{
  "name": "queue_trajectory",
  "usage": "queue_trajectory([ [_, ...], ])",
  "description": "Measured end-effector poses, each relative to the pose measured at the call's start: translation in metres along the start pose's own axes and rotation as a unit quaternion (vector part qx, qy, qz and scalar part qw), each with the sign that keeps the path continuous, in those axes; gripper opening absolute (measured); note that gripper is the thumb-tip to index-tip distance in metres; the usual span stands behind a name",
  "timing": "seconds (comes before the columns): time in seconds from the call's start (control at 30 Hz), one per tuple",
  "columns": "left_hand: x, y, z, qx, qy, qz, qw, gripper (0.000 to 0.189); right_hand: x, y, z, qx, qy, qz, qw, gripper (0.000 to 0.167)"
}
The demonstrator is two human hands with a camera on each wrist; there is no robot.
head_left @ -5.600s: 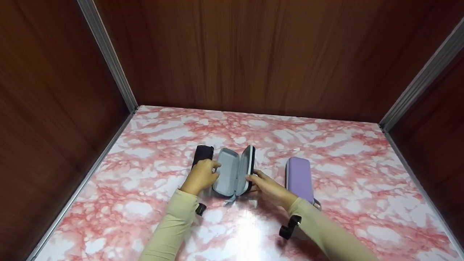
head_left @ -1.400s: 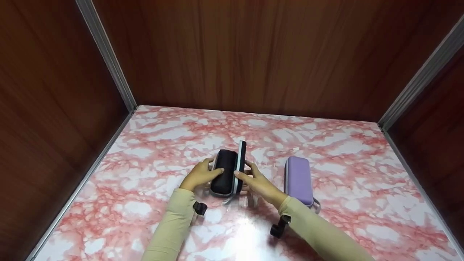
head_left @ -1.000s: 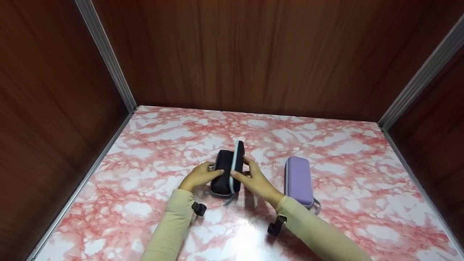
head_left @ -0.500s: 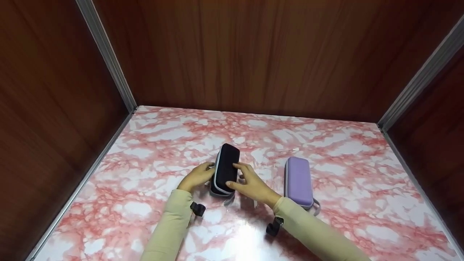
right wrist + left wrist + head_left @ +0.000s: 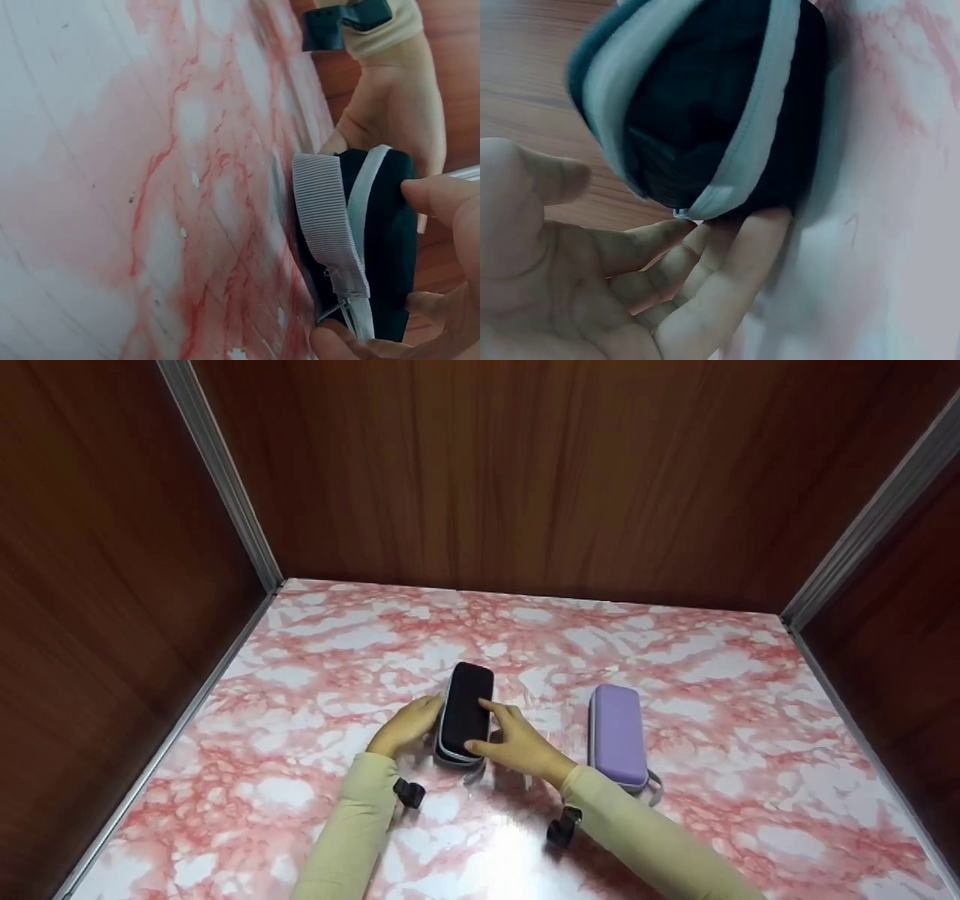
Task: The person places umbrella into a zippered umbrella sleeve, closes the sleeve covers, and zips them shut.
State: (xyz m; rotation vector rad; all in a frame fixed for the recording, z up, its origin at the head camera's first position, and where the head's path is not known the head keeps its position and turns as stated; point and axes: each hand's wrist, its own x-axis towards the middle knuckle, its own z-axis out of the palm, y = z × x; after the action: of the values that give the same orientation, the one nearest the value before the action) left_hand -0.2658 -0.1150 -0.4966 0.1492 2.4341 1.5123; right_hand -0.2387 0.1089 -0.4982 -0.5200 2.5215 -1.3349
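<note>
A long black zip case [image 5: 469,709] with a light grey zip edge lies mid-table in the head view, its lid down over the base. In the left wrist view a gap shows between the two grey zip edges, with dark fabric [image 5: 697,97] inside it. My left hand [image 5: 410,725] rests along the case's left side, fingertips touching its lower wall and thumb apart from it. My right hand [image 5: 525,744] holds the lid from the right, thumb and index finger on its top. A ribbed grey strap [image 5: 322,214] sits at the near end beside the zip pull [image 5: 345,306].
A purple zip case [image 5: 619,735] with a grey loop lies to the right of my right hand. The table [image 5: 720,660] has a red and white marbled top. Brown wood-look panels [image 5: 480,480] with grey metal corner posts enclose it at the back and sides.
The black case stood open beside a black item, which then lay in its base. My right hand has swung the lid leftward and down over it. The purple case has stayed put.
</note>
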Motion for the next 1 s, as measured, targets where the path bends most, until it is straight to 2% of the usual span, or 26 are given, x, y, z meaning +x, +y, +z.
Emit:
queue_trajectory([
  [0.23,0.0,0.0,0.0,-0.017,-0.026,-0.003,0.9995,0.068,0.003,0.001,0.002,0.02,-0.012,0.008,0.9997,0.086],
  [0.37,-0.001,-0.001,0.002,-0.078,-0.034,-0.025,0.996,0.069,0.005,0.003,0.002,0.043,-0.017,0.003,0.9989,0.087],
  [0.53,-0.004,-0.002,0.003,-0.151,-0.038,-0.06,0.986,0.076,0.004,0.003,0.001,0.065,-0.02,0.0,0.9977,0.086],
  [0.6,-0.004,-0.002,0.004,-0.184,-0.049,-0.07,0.9792,0.077,0.003,0.003,-0.001,0.072,-0.019,0.002,0.9972,0.086],
  [0.77,-0.005,0.0,0.004,-0.218,-0.065,-0.067,0.9714,0.074,0.004,0.004,-0.004,0.098,-0.013,0.012,0.9951,0.086],
  [1.0,-0.002,-0.003,0.006,-0.238,-0.069,-0.037,0.9682,0.069,0.003,0.002,-0.009,0.147,-0.01,0.016,0.9889,0.085],
])
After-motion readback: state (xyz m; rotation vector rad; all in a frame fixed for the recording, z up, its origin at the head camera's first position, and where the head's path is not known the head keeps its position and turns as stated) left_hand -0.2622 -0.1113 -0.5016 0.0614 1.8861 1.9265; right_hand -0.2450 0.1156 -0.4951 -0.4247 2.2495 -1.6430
